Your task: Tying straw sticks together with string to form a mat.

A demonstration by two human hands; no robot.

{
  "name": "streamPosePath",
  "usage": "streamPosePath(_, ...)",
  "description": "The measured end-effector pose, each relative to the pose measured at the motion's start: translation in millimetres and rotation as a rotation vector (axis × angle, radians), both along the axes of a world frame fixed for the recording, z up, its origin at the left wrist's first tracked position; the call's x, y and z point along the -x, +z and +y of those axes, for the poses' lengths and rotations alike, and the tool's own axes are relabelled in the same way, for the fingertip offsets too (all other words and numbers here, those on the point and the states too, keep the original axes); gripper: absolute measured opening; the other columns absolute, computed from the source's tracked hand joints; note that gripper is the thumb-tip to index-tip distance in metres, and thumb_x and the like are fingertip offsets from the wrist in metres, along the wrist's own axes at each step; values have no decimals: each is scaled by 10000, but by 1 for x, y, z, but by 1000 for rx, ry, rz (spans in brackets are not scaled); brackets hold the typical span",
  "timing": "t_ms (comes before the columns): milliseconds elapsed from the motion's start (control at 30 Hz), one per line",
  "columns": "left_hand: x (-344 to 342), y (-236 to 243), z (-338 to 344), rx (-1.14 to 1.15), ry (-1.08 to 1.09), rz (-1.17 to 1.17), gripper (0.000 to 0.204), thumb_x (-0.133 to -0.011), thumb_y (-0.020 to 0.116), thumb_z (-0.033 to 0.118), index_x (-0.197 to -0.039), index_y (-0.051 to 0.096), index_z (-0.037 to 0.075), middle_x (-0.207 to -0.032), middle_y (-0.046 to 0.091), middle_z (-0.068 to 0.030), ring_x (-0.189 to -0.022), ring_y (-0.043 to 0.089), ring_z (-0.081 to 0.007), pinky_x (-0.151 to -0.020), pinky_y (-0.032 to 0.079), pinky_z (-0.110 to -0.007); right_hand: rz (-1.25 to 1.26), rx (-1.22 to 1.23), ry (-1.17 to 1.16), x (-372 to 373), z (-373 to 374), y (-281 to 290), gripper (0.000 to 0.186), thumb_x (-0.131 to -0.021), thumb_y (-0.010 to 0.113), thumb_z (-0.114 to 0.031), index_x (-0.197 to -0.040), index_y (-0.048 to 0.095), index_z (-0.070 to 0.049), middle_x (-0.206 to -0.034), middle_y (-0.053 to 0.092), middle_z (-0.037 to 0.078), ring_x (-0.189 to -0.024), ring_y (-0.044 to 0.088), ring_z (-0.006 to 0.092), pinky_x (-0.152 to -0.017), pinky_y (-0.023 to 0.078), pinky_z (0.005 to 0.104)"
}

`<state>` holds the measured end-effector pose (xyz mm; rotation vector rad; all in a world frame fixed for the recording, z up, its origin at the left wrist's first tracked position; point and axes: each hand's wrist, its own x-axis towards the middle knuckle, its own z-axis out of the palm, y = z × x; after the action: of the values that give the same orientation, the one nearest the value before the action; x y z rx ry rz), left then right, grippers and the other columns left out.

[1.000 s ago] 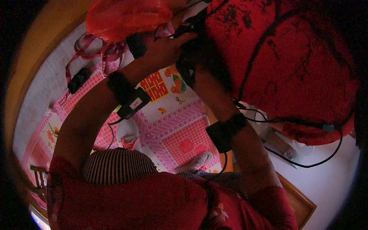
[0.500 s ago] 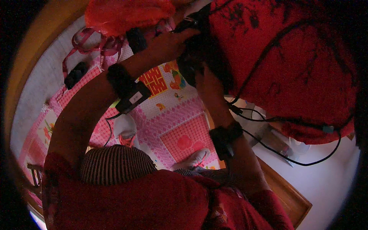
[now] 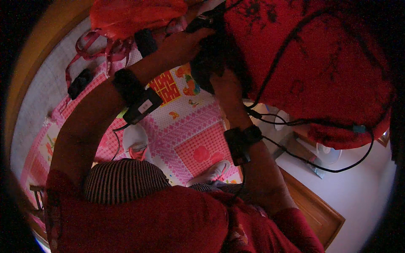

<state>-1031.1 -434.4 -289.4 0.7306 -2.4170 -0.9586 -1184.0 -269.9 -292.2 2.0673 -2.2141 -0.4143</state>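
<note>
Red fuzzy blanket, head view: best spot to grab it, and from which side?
Probably the near-left edge of the red fuzzy blanket, approached from below and the left. That edge hangs free beside a dark object, where the left hand and right hand already meet it. The black cable drapes over the lower right edge, so avoid that side.

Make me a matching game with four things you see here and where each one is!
Things:
1. left hand
2. orange bag
3. white shoe
4. black cable

Places:
A. on the pink patterned mat
B. hanging under the red fuzzy blanket
C. top of the picture, above the left arm
D. on the dark thing by the blanket's edge

Pairs: 1-D, 2-C, 3-A, 4-B
</note>
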Motion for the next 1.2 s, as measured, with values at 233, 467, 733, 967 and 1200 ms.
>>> streamPosePath(233, -6, -2, 6, 86, 38, -14, 456, -824, 503, 163, -1261, 394, 230, -862, 635, -192, -715, 637, -362, -593, 508, -471, -343, -254, -234, -41, -14, 59, 329, -882, 458, -212, -1134, 534, -14, -1026, 570, 274, -907, 589, 412, -787, 480, 486)
streamPosePath(467, 6, 2, 6, -81, 4, -33, 459, -818, 502, 162, -1258, 390, 226, -859, 630, -213, -750, 632, -392, -626, 508, -494, -387, -281, -470, -40, -17, 73, 467, -885, 470, -338, -1231, 447, -25, -1000, 583, 289, -924, 581, 421, -810, 463, 485)
streamPosePath(733, 3, 3, 8, -60, 62, -81, 416, -823, 490, 134, -1222, 408, 218, -807, 635, -192, -721, 637, -376, -596, 509, -480, -885, -48, -802, -34, -15, 60, 530, -832, 565, -382, -1187, 489, 4, -1067, 578, 265, -998, 561, 404, -856, 440, 430)
streamPosePath(967, -3, 8, 7, 50, -72, 93, 319, -808, 493, 105, -1107, 485, 215, -770, 633, -152, -676, 637, -336, -566, 505, -446, -720, -46, -665, -22, -18, 71, 553, -791, 609, -389, -1161, 536, 15, -1139, 577, 224, -1065, 548, 370, -908, 411, 402)
streamPosePath(1200, -4, 2, 5, -68, -167, 191, 285, -804, 495, 121, -1067, 567, 202, -825, 642, -131, -729, 640, -314, -614, 515, -431, -731, -144, -688, -12, -25, 74, 564, -772, 619, -382, -1189, 534, -12, -1171, 569, 206, -1112, 526, 353, -953, 382, 379)
